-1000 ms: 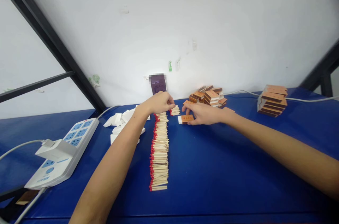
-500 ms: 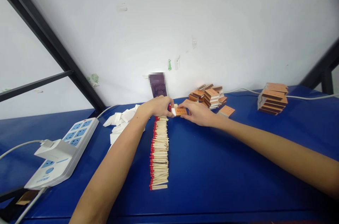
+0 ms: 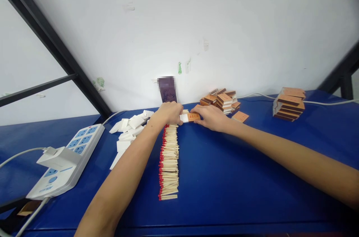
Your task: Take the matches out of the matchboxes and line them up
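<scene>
My left hand (image 3: pixel 171 113) is closed on the white inner tray (image 3: pixel 183 118) of a matchbox. Opposite it, my right hand (image 3: pixel 210 117) grips the orange outer sleeve (image 3: pixel 193 117) between thumb and fingers. The tray sticks partly out of the sleeve's left end. Below my left hand runs a long row of matches (image 3: pixel 169 162), red heads to the left; a few match ends also show just behind the box. White paper trays (image 3: pixel 130 128) lie in a loose heap left of my left hand. Past my right hand are piled orange matchboxes (image 3: pixel 224 99) and a flat one (image 3: pixel 240 117).
A neat stack of matchboxes (image 3: pixel 289 104) stands farther right by the wall. On the left lies a white power strip (image 3: pixel 86 151) with a plugged-in charger (image 3: pixel 60 158). A dark purple object (image 3: pixel 168 93) leans on the wall. Cables run along the blue table (image 3: pixel 238 184).
The box halves have slid apart slightly, so more of the white tray shows. My right hand and the sleeve have shifted a little right.
</scene>
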{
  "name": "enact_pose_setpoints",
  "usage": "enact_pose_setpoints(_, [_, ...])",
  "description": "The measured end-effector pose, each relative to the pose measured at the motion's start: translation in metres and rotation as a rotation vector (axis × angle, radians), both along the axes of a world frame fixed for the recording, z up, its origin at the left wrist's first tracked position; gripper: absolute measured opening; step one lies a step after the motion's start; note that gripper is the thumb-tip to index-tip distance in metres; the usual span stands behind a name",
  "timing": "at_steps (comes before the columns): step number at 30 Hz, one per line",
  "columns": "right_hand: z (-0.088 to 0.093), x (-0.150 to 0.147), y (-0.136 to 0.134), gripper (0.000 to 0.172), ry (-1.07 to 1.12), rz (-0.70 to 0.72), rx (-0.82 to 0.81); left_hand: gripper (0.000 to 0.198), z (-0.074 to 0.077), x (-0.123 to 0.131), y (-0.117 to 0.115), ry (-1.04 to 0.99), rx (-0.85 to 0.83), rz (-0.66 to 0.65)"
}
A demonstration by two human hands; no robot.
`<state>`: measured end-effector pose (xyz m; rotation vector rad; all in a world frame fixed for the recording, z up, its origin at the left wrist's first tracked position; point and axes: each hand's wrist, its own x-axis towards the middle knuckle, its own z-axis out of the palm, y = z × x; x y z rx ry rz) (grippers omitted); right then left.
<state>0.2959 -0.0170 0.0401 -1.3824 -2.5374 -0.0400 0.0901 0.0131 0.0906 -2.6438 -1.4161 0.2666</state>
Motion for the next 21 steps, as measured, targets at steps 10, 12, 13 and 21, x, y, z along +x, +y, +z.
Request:
enact_pose_setpoints(10, [0.02, 0.015, 0.0, 0.027, -0.141, -0.076, 0.009, 0.052, 0.0, -0.001, 0.0, -0.004, -0.029, 0.006])
enact_pose_setpoints(12, [0.022, 0.019, 0.003, 0.023, -0.15, -0.069, 0.07, 0.052, 0.0, -0.001, 0.0, -0.008, -0.03, 0.006])
enact_pose_setpoints(13, [0.023, 0.021, 0.005, 0.024, -0.14, -0.074, 0.095, 0.052, 0.0, -0.001, 0.0, -0.01, -0.03, 0.007])
enact_pose_setpoints(21, [0.01, 0.024, 0.014, 0.027, -0.151, -0.138, 0.262, 0.05, 0.003, -0.002, 0.0, -0.018, -0.022, 0.018])
